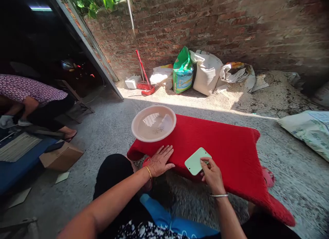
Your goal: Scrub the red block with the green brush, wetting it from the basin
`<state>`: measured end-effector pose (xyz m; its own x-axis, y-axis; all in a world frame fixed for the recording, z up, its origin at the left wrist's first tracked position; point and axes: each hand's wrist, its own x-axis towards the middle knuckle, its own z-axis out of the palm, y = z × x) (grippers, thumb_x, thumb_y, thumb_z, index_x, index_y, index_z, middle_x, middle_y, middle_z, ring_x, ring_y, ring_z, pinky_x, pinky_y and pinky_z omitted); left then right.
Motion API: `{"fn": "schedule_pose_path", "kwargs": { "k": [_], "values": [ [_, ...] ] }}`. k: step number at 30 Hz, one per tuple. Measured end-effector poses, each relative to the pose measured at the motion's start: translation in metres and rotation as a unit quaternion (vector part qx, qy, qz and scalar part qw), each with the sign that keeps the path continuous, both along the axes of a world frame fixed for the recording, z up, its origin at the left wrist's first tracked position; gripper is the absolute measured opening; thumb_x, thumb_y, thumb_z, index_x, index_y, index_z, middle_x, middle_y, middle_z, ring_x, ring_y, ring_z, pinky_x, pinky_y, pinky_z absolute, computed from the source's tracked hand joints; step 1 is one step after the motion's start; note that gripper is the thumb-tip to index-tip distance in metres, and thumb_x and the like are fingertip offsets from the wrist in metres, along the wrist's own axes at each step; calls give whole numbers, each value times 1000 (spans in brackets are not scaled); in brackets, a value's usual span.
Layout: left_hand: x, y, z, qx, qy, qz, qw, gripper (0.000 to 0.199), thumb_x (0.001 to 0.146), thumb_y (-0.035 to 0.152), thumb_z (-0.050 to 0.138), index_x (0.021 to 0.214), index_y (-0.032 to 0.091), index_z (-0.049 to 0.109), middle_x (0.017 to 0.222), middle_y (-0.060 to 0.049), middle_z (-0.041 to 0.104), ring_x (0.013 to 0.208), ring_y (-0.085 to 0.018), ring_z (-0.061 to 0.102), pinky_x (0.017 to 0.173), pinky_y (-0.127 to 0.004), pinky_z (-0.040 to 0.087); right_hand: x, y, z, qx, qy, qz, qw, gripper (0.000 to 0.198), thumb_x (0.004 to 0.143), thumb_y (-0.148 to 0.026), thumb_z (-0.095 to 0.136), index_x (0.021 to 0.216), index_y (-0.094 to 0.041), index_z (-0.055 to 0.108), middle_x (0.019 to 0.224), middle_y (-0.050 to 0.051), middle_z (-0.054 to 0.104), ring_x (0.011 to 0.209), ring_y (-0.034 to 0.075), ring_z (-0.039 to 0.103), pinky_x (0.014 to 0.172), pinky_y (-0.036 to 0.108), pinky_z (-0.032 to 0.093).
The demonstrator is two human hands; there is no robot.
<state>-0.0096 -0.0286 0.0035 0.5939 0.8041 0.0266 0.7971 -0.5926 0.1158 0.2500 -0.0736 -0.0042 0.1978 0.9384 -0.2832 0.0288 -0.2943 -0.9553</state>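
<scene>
In front of me stretches a low bench covered with a red fleecy cloth point(218, 139). My left hand point(161, 162) lies flat on the cloth near its front edge, fingers outstretched and holding nothing. Between the thumb and fingers of my right hand point(212, 174) is a pale green flat plate point(194, 162) with rounded corners and small dark holes near its ends. The plate is just above or on the cloth; I cannot tell which. A pale pink basin point(136, 127) of water stands at the bench's left end, beyond my left hand.
At left, a bent-over person with gloved hands point(6, 121) works by a blue surface point(15, 174); a cardboard box point(61, 156) stands beside it. Sacks point(207, 72), a red broom and dustpan point(147, 90) line the brick wall point(205, 26). Another sack point(308, 129) lies at right.
</scene>
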Motion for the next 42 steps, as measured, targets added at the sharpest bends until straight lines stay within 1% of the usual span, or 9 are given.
{"fn": "schedule_pose_path", "kwargs": {
  "k": [4, 10, 16, 22, 26, 30, 32, 38, 42],
  "values": [
    [7, 4, -5, 29, 9, 140, 990, 73, 90, 60, 31, 145, 12, 26, 152, -16, 26, 142, -26, 19, 115, -48, 19, 2, -1, -5, 8, 3, 9, 1000, 45, 74, -59, 55, 97, -20, 57, 51, -7, 49, 37, 11, 47, 32, 20, 34],
    [6, 0, 1, -24, 22, -91, 995, 76, 88, 64, 33, 147, 18, 20, 154, -9, 23, 143, -21, 16, 118, -43, 13, 1, -2, -2, 7, 23, 1, 1000, 47, 72, -60, 58, 95, -20, 57, 51, -7, 48, 38, 11, 48, 32, 20, 33],
    [22, 15, 2, -7, 27, 95, 995, 76, 89, 62, 29, 145, 9, 26, 154, -16, 21, 143, -26, 14, 116, -45, 14, 1, -2, 5, 8, 77, -16, 997, 48, 67, -59, 64, 92, -19, 57, 48, -7, 47, 35, 9, 43, 29, 19, 28],
    [52, -37, 1, 15, 9, -114, 993, 88, 83, 72, 28, 148, 14, 16, 155, -12, 18, 144, -25, 11, 117, -46, 10, 9, -3, 5, 17, 177, -35, 984, 48, 61, -53, 75, 91, -20, 57, 52, -7, 49, 35, 8, 42, 27, 18, 27],
    [5, -34, 3, 78, 16, 74, 994, 74, 90, 61, 31, 146, 13, 25, 152, -14, 26, 142, -26, 19, 115, -47, 19, 18, -8, 8, 25, 222, -52, 973, 45, 60, -49, 77, 88, -20, 57, 56, -7, 52, 34, 7, 42, 26, 18, 29],
    [-24, -28, -12, 131, 19, 322, 938, 71, 91, 56, 30, 141, 6, 33, 146, -22, 36, 138, -33, 27, 111, -54, 25, 28, -14, 21, 33, 242, -87, 966, 45, 59, -47, 79, 88, -21, 57, 55, -8, 52, 34, 7, 42, 26, 18, 29],
    [-9, -40, -22, 132, 12, 310, 942, 78, 88, 61, 33, 142, 5, 29, 148, -23, 32, 139, -34, 23, 110, -54, 26, 34, -16, 28, 37, 238, -102, 965, 45, 58, -46, 80, 87, -21, 57, 56, -8, 53, 33, 6, 42, 25, 17, 29],
    [43, -76, -20, 76, 2, 19, 997, 81, 86, 66, 32, 147, 14, 20, 153, -12, 25, 143, -26, 16, 116, -49, 13, 52, -22, 43, 60, 221, -135, 964, 43, 57, -42, 81, 86, -20, 58, 63, -6, 56, 36, 5, 43, 25, 17, 29],
    [9, -50, -10, 96, 8, 195, 976, 69, 91, 57, 30, 145, 14, 28, 150, -14, 32, 140, -27, 25, 115, -51, 18, 66, -27, 48, 70, 217, -169, 959, 42, 57, -40, 81, 86, -20, 59, 62, -6, 55, 34, 6, 42, 25, 17, 28]
  ]
}}
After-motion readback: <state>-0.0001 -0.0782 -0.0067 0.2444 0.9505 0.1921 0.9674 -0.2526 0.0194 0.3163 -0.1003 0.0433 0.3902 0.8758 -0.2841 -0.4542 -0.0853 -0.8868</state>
